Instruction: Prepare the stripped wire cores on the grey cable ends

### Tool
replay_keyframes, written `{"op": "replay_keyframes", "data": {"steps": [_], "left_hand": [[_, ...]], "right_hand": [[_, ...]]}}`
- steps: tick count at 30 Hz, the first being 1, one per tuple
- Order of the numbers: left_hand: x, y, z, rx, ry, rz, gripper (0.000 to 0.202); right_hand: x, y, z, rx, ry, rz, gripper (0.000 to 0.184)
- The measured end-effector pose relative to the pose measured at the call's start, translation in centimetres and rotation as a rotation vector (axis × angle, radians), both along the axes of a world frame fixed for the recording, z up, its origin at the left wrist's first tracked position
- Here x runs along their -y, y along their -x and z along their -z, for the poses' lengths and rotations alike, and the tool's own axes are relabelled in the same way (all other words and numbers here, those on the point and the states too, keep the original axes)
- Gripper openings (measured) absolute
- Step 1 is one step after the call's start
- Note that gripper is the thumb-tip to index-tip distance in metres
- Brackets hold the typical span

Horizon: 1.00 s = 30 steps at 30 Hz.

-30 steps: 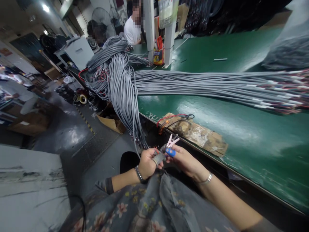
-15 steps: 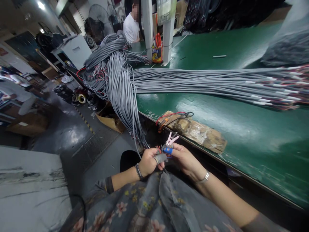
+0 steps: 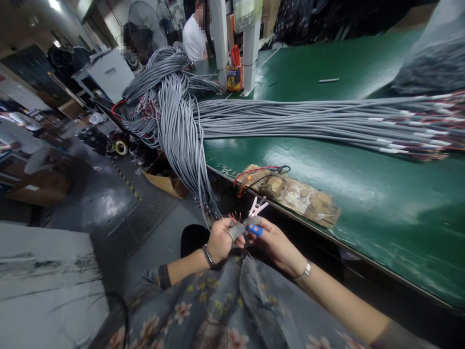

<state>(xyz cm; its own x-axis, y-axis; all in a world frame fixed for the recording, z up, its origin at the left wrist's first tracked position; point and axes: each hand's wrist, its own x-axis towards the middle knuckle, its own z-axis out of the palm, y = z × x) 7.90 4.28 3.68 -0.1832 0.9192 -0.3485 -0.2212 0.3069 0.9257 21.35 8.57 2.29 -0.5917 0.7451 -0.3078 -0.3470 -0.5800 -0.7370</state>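
Observation:
My left hand (image 3: 221,241) is closed on the end of a cable, and thin red wires (image 3: 234,218) fan up above its fingers. Grey wrapping covers its thumb. Close against it, my right hand (image 3: 272,238) is pinched shut, with blue tape round one digit and grey wrapping on another. Whatever lies between its fingertips is hidden. Just beyond those fingers, a pale pink clip (image 3: 257,207) shows by the bench edge; I cannot tell whether the hand touches it. A thick bundle of grey cables (image 3: 181,131) hangs over the bench edge towards my left hand.
More grey cables (image 3: 290,118) stretch along the green bench (image 3: 381,194), their stripped ends at the right. A worn wooden board (image 3: 303,198) with red and black leads lies at the near edge. White posts (image 3: 250,58) rise behind. A person in white (image 3: 194,39) is beyond. An open carton (image 3: 165,182) sits below.
The red wires now stand spread out above my left hand. My right hand has shifted slightly, and the coloured wires seen at its fingertips are now hidden. The view has moved a little.

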Motion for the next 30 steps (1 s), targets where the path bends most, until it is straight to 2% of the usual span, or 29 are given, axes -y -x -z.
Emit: {"op": "replay_keyframes", "data": {"steps": [2, 6, 8, 12, 16, 24, 30], "left_hand": [[0.0, 0.0, -0.1, -0.013, -0.003, 0.058, 0.040], [0.2, 0.1, -0.3, -0.025, 0.011, 0.188, 0.041], [0.2, 0.1, -0.4, 0.005, 0.012, 0.155, 0.041], [0.0, -0.2, -0.2, 0.102, 0.023, -0.002, 0.042], [-0.1, -0.3, 0.1, 0.163, 0.034, -0.072, 0.040], [0.0, -0.2, 0.1, 0.199, 0.022, -0.070, 0.039], [-0.1, -0.2, 0.2, 0.165, 0.058, -0.108, 0.040]], "right_hand": [[0.0, 0.3, -0.5, 0.070, -0.052, 0.035, 0.033], [-0.3, 0.6, -1.5, 0.065, -0.085, -0.067, 0.033], [-0.4, 0.6, -1.6, 0.076, -0.098, -0.062, 0.033], [-0.4, 0.7, -1.4, 0.152, -0.112, 0.041, 0.038], [-0.4, 0.8, -1.4, 0.152, -0.068, 0.052, 0.039], [-0.6, 1.0, -1.8, 0.116, 0.059, 0.010, 0.035], [-0.7, 1.2, -1.5, 0.140, 0.040, 0.057, 0.035]]}}
